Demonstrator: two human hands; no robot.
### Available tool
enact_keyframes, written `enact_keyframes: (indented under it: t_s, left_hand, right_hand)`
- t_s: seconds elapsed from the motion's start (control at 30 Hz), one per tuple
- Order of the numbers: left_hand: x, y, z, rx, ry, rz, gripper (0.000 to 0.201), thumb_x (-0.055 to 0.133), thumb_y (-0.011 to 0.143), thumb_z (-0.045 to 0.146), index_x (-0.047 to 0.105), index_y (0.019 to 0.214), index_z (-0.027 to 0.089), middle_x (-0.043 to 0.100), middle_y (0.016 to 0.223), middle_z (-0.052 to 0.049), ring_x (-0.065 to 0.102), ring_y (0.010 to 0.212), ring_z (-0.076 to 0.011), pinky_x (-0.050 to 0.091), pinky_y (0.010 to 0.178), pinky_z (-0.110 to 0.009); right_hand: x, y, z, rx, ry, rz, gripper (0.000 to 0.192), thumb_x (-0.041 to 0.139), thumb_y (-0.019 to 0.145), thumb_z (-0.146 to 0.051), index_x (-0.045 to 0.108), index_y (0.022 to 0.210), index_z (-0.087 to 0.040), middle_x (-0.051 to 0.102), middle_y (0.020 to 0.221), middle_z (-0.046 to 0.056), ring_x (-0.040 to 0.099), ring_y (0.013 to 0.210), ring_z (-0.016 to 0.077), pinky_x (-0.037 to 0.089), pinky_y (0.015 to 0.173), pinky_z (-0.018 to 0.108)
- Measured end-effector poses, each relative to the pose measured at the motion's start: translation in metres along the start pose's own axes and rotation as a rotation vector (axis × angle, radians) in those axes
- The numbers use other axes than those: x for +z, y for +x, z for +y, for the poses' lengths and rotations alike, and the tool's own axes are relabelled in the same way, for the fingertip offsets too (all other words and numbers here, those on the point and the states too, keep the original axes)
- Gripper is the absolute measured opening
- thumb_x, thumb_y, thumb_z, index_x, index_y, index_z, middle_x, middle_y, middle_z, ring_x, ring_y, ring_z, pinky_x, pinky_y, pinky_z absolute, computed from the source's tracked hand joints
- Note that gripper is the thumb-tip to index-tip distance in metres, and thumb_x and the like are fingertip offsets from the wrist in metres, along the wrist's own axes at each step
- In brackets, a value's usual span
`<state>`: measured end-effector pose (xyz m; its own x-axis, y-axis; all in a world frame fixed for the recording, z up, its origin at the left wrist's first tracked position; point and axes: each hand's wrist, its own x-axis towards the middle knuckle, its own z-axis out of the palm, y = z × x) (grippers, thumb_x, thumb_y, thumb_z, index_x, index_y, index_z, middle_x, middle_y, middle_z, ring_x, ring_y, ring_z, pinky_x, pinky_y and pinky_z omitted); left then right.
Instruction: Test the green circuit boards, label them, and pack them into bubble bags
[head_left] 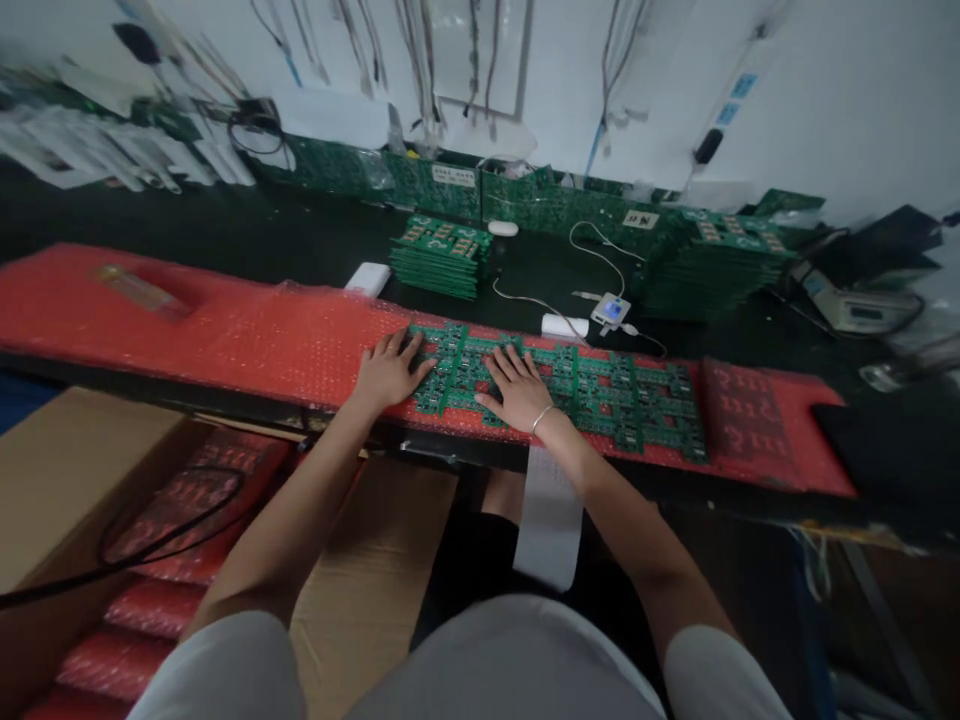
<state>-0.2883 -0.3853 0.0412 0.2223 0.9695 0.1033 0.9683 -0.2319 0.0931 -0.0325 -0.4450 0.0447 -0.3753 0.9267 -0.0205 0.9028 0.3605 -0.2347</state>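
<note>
Several PCBs (586, 388), row's long axis approx. L-R

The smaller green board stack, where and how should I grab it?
Probably grip the smaller stack by its left and right edges, coming from the front: it is a low, layered block, near face exposed; a white box lies off its front-left corner.

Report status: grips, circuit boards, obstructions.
Left grip open, at left end of circuit boards; right grip open, flat on them. Boards lie on red bubble wrap. Lit-screen device behind, off the boards.
</note>
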Motion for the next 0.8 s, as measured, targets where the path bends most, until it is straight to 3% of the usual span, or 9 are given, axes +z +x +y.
enact_keyframes:
  t_s: [0.1,0.2,0.3,0.4,0.47,0.53,0.63,0.73,0.8]
  left_hand:
    - [-0.002,-0.009,0.016,0.066,-0.027,0.033,0.068,0.034,0.102,0.053,0.039,0.157,0.014,0.023,0.167,-0.017,0.024,0.153,-0.0403,0.027,0.119,-0.060]
    - [0.001,-0.021,0.041,0.276,-0.062,0.008,0.065,0.035,0.102,0.055,0.039,0.158,0.021,0.019,0.169,-0.009,0.017,0.156,-0.0351,0.019,0.124,-0.056]
    - [0.009,-0.031,0.062,0.379,-0.077,-0.090,0.066,0.034,0.103,0.058,0.040,0.157,0.023,0.021,0.169,-0.009,0.018,0.156,-0.0335,0.019,0.125,-0.054]
    - [0.014,-0.035,0.067,0.385,-0.101,-0.108,0.069,0.032,0.103,0.059,0.039,0.158,0.019,0.023,0.168,-0.012,0.019,0.156,-0.0343,0.019,0.125,-0.055]
    - [0.013,-0.036,0.065,0.356,-0.133,-0.052,0.069,0.032,0.102,0.059,0.038,0.158,0.019,0.023,0.168,-0.013,0.020,0.155,-0.0363,0.018,0.125,-0.057]
    - [0.008,-0.036,0.064,0.323,-0.175,0.009,0.068,0.032,0.102,0.059,0.039,0.157,0.020,0.025,0.167,-0.014,0.023,0.154,-0.0379,0.020,0.124,-0.058]
    - [-0.002,-0.031,0.073,0.328,-0.254,0.072,0.063,0.033,0.102,0.059,0.045,0.152,0.022,0.029,0.166,-0.014,0.030,0.151,-0.0378,0.025,0.122,-0.059]
    - [-0.013,-0.012,0.096,0.382,-0.362,0.135,0.058,0.039,0.102,0.059,0.051,0.146,0.024,0.035,0.162,-0.013,0.036,0.148,-0.0346,0.031,0.120,-0.055]
    - [-0.018,0.013,0.119,0.412,-0.443,0.195,0.058,0.044,0.100,0.060,0.051,0.145,0.023,0.039,0.159,-0.014,0.039,0.146,-0.0329,0.033,0.120,-0.051]
  right_hand:
    - [0.001,-0.012,0.006,0.131,0.020,0.063,0.087,0.031,0.099,-0.070,0.024,0.161,-0.009,0.009,0.170,0.016,0.002,0.158,0.0360,0.004,0.129,0.053]
    - [0.009,-0.024,0.012,0.283,0.025,0.058,0.097,0.029,0.096,-0.075,0.025,0.160,-0.003,0.010,0.169,0.021,0.002,0.158,0.0403,0.002,0.128,0.057]
    - [0.015,-0.030,0.014,0.278,0.027,0.038,0.098,0.027,0.095,-0.076,0.025,0.160,-0.002,0.011,0.169,0.021,0.002,0.158,0.0404,0.001,0.128,0.058]
    - [0.006,-0.030,0.023,0.248,0.043,0.094,0.090,0.025,0.098,-0.072,0.031,0.159,-0.006,0.020,0.169,0.019,0.012,0.157,0.0383,0.008,0.128,0.056]
    - [-0.008,-0.025,0.040,0.295,0.050,0.203,0.077,0.025,0.101,-0.065,0.045,0.153,-0.011,0.034,0.163,0.018,0.026,0.152,0.0372,0.020,0.124,0.055]
    - [-0.022,-0.014,0.065,0.439,0.042,0.313,0.064,0.028,0.104,-0.056,0.063,0.137,-0.014,0.050,0.152,0.019,0.041,0.142,0.0381,0.032,0.116,0.056]
    - [-0.038,0.008,0.108,0.617,0.043,0.238,0.054,0.037,0.103,-0.051,0.075,0.117,-0.015,0.066,0.130,0.021,0.054,0.128,0.0385,0.036,0.109,0.059]
    - [-0.050,0.023,0.142,0.604,0.103,0.139,0.051,0.036,0.106,-0.041,0.076,0.108,-0.009,0.073,0.113,0.021,0.063,0.117,0.0332,0.042,0.107,0.052]
    - [-0.060,0.021,0.153,0.497,0.170,0.253,0.038,0.043,0.103,-0.030,0.074,0.108,-0.009,0.074,0.113,0.018,0.066,0.113,0.0275,0.046,0.103,0.043]
